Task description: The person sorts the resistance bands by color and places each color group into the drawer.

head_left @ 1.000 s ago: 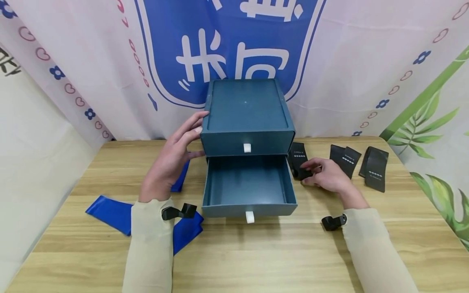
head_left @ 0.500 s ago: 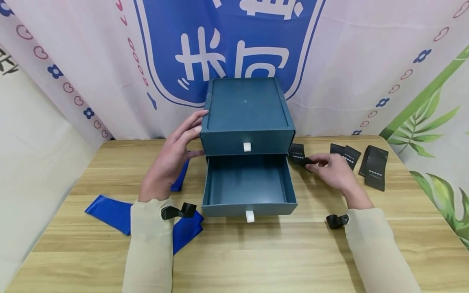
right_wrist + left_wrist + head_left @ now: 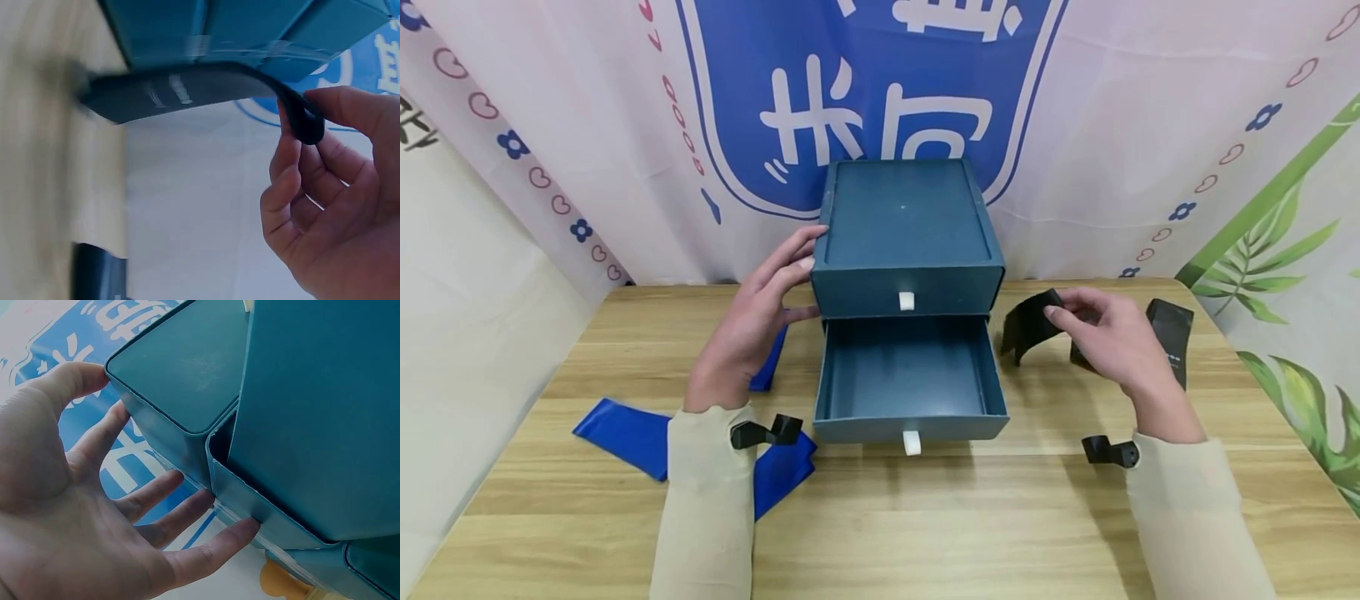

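Observation:
A dark teal two-drawer unit (image 3: 902,217) stands at the back middle of the table. Its upper drawer is closed, while the lower drawer (image 3: 868,431) is pulled out, with a bare bottom showing. My left hand (image 3: 741,333) touches the unit's left side, fingers spread and fairly straight along its edges, as the left wrist view shows. To the right of the unit, my right hand (image 3: 1123,342) pinches one end of a flexible black strip (image 3: 187,94) with white print between thumb and fingers. The strip curves down from the fingers, its other end low near the table.
Several blue strips (image 3: 621,437) lie on the wooden table (image 3: 880,533) at left, partly hidden by the left arm. More black strips (image 3: 1172,329) lie at the back right, partly behind the right hand. A printed curtain (image 3: 1112,150) hangs behind the unit.
My right hand has lifted one end of the black strip beside the unit and moved right and back with it, bending it. The left hand stays on the unit.

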The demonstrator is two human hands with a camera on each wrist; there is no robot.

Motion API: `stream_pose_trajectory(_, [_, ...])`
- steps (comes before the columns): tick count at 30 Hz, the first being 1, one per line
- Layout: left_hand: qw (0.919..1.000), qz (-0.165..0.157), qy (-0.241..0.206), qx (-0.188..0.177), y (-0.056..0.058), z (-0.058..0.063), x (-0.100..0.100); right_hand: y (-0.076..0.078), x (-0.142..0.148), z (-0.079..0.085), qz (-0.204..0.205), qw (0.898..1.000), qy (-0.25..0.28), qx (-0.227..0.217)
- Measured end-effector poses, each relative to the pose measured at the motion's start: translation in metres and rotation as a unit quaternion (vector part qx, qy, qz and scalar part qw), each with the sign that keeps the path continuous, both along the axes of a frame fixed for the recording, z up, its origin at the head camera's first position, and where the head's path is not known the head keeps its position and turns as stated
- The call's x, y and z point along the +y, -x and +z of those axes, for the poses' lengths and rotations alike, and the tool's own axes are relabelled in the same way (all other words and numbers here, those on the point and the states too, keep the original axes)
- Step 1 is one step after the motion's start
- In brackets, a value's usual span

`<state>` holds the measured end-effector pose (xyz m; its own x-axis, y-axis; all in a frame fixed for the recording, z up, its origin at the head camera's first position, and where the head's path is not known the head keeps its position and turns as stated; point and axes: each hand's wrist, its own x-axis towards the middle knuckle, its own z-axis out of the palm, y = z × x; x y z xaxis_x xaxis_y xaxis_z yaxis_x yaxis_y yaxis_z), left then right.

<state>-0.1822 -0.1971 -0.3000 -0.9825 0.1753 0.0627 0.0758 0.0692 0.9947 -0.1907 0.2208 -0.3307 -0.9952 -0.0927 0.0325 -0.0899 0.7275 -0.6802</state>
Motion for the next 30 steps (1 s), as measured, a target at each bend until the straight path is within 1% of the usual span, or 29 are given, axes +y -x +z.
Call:
stream_pose_trajectory(4, [1.0000, 0.001, -0.001, 0.000, 0.000, 0.000, 0.000, -0.007, -0.001, 0.010, -0.003, 1.000, 0.001, 0.024])
stream_pose_trajectory(7, [1.0000, 0.000, -0.003, 0.000, 0.000, -0.001, 0.000, -0.013, -0.003, 0.017, -0.001, 0.999, 0.017, 0.033])
stream_pose_trajectory(13, [1.0000, -0.002, -0.005, 0.004, 0.000, -0.001, 0.000, -0.024, -0.011, 0.027, 0.010, 0.997, 0.071, 0.041])
stream_pose_trajectory(16, [1.0000, -0.001, -0.005, 0.004, 0.000, -0.001, -0.001, -0.030, -0.016, 0.033, 0.016, 0.992, 0.115, 0.055])
stream_pose_trajectory(18, [1.0000, 0.001, -0.005, 0.002, 0.000, -0.001, -0.001, -0.034, -0.020, 0.037, 0.025, 0.985, 0.157, 0.069])
stream_pose_trajectory(19, [1.0000, 0.001, -0.005, 0.001, 0.000, -0.001, -0.001, -0.036, -0.021, 0.039, 0.031, 0.980, 0.184, 0.075])
stream_pose_trajectory(21, [1.0000, 0.001, -0.004, -0.001, -0.001, -0.001, -0.001, -0.039, -0.024, 0.044, 0.049, 0.964, 0.247, 0.088])
stream_pose_trajectory(23, [1.0000, 0.000, -0.003, -0.002, 0.000, -0.002, -0.001, -0.043, -0.025, 0.049, 0.066, 0.945, 0.304, 0.101])
stream_pose_trajectory(25, [1.0000, -0.001, -0.001, -0.001, 0.000, -0.002, 0.000, -0.046, -0.027, 0.056, 0.077, 0.928, 0.346, 0.111])
stream_pose_trajectory(26, [1.0000, 0.000, -0.002, 0.000, 0.000, -0.002, 0.000, -0.047, -0.028, 0.059, 0.081, 0.922, 0.361, 0.115])
stream_pose_trajectory(28, [1.0000, 0.001, 0.000, 0.001, 0.000, -0.002, 0.000, -0.050, -0.031, 0.067, 0.084, 0.915, 0.376, 0.122])
stream_pose_trajectory(30, [1.0000, 0.002, 0.001, 0.001, 0.000, -0.001, 0.000, -0.052, -0.035, 0.076, 0.085, 0.913, 0.380, 0.125])
